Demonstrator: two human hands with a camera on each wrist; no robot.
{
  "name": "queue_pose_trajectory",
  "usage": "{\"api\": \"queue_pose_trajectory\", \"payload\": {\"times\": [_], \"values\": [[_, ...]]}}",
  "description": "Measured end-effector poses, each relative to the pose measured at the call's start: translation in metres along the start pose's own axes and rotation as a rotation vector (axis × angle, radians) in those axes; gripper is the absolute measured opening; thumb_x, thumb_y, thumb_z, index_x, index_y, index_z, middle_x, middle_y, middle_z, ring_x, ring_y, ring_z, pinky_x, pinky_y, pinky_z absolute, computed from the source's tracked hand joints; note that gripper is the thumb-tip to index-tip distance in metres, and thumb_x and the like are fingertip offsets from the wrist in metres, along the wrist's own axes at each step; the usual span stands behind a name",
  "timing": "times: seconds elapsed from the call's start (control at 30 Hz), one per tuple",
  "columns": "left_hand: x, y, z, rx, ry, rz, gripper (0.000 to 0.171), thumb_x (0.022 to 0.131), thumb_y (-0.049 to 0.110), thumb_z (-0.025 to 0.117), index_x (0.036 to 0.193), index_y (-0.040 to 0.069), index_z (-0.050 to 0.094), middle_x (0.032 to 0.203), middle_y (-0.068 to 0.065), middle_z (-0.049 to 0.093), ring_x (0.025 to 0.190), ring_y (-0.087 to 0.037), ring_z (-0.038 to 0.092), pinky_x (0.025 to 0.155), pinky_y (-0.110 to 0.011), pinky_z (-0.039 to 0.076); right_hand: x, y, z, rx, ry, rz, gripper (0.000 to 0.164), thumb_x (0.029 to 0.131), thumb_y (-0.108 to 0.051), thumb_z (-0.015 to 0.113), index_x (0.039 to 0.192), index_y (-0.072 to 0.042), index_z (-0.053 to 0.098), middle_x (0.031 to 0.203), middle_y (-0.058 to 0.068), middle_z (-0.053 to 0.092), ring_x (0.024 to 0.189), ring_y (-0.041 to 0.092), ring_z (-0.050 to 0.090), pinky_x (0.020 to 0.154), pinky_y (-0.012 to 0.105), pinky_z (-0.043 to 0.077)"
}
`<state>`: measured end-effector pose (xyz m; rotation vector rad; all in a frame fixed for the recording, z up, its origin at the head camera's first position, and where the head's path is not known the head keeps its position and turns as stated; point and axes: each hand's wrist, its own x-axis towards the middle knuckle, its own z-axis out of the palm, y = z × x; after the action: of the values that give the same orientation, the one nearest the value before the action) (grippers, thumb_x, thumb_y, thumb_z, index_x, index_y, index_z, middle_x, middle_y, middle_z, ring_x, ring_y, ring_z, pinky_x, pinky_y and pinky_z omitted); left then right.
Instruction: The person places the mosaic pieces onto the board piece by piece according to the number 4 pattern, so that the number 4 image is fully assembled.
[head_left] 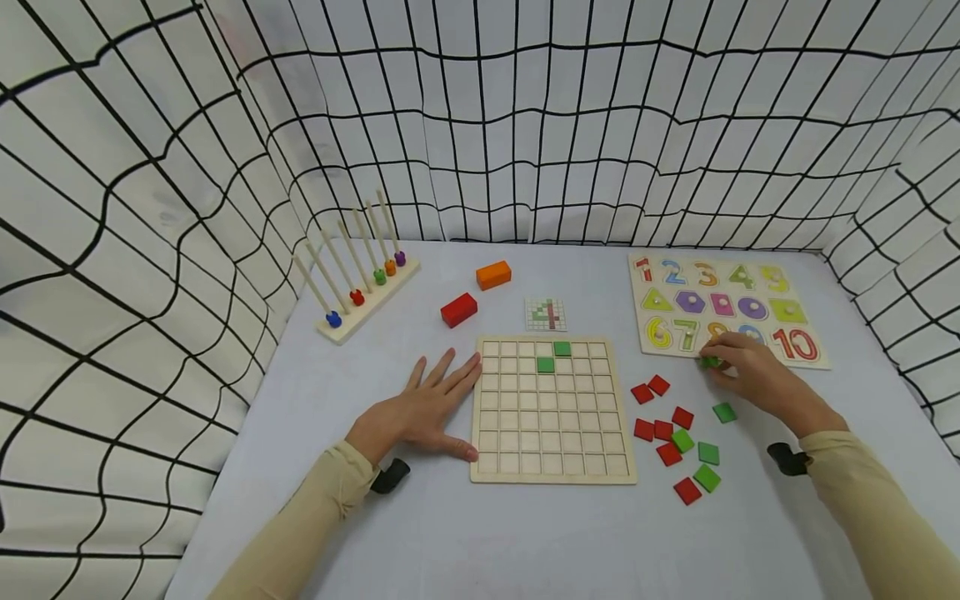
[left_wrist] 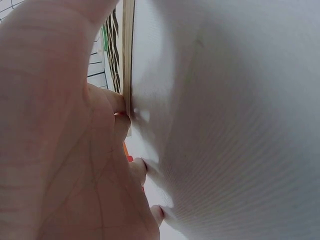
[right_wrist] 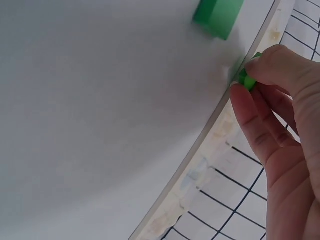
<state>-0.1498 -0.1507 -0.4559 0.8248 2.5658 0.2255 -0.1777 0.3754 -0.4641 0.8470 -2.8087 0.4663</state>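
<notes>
White table [head_left: 555,537] before us, black netting [head_left: 551,127] behind. Left hand [head_left: 427,410], fingers spread, touches the left edge of the square wooden grid board [head_left: 551,423]; right hand [head_left: 757,379] pinches a small square green tile [head_left: 708,362] at the front edge of the wooden number puzzle [head_left: 722,289]. White surface separates left hand from table's left edge.

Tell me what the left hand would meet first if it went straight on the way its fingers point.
The wooden grid board, and probably at once: the left hand lies right at the board's left edge, seemingly against it, though exact contact at each finger is hard to judge.
</notes>
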Motion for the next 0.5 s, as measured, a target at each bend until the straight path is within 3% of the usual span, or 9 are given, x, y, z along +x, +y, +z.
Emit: {"api": "queue_pose_trajectory", "payload": {"times": [0.5], "values": [[0.000,0.000,0.001,-0.008,0.005,0.007,0.131,0.084,0.075,0.076,0.174,0.011,0.006,0.184,-0.005,-0.001,0.169,-0.042,-0.008,0.131,-0.074,-0.002,0.038,-0.043,0.004,-0.014,0.001,-0.112,0.036,0.077,0.007,0.091,0.111,0.005,0.080,0.115,0.017,0.074,0.104,0.033,0.072,0.083,0.046,0.066]]}}
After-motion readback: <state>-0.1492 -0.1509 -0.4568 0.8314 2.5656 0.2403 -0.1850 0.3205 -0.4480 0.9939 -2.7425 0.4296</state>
